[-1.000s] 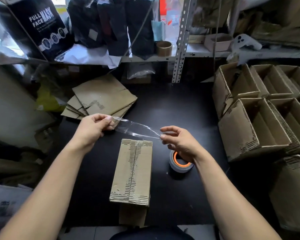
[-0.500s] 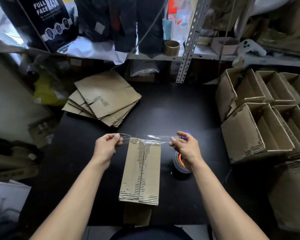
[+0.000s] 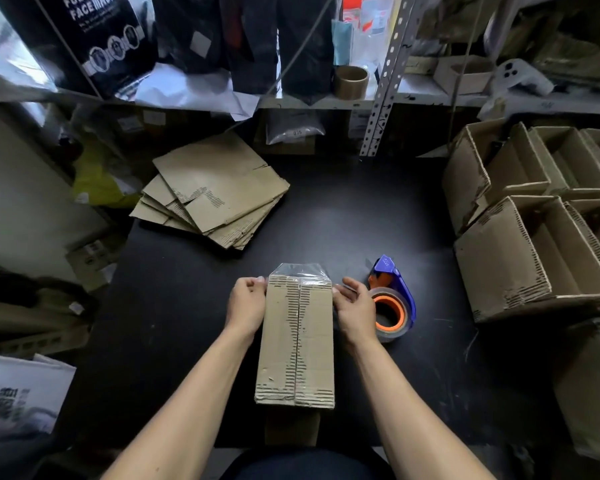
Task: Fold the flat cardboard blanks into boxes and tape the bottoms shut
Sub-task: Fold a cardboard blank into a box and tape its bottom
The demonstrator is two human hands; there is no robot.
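The upturned brown corrugated cardboard box [image 3: 296, 344] is matt and rough, its facing paper torn away in ragged strips so the ribbed fluting shows along the centre seam and edges. A strip of clear glossy plastic tape [image 3: 297, 271] shines across its far end. The black table [image 3: 343, 220] looks smooth with a dull sheen. The tape dispenser [image 3: 394, 299] is smooth blue plastic around an orange plastic core and a glossy roll. The stack of flat cardboard blanks [image 3: 215, 192] and the folded open boxes [image 3: 534, 244] share the same matt, frayed surface. The perforated shelf upright [image 3: 385, 77] is pale painted metal.
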